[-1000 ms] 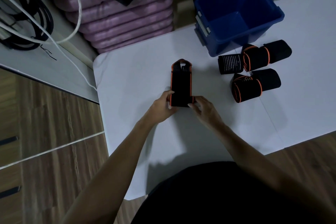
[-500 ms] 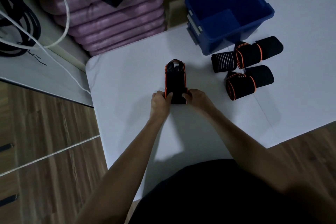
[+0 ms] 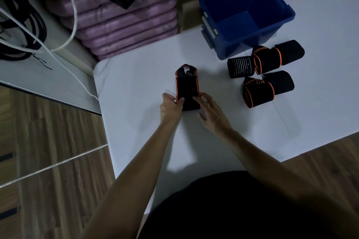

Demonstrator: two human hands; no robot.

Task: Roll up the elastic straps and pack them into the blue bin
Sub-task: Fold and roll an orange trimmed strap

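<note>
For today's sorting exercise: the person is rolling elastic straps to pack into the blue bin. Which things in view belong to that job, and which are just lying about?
Belongs to the job:
- strap being rolled, under the left hand and right hand
- rolled straps beside the bin
- blue bin
- white table

Just lying about:
- purple mats
- white cord
- black loops at left

This looks like a storeroom for exercise gear, perhaps in a gym or studio. A stack of purple mats (image 3: 124, 19) sits past the far edge of a white folding table (image 3: 136, 83), with black straps (image 3: 21, 31) nearby and wood-look flooring (image 3: 48, 141).
</note>
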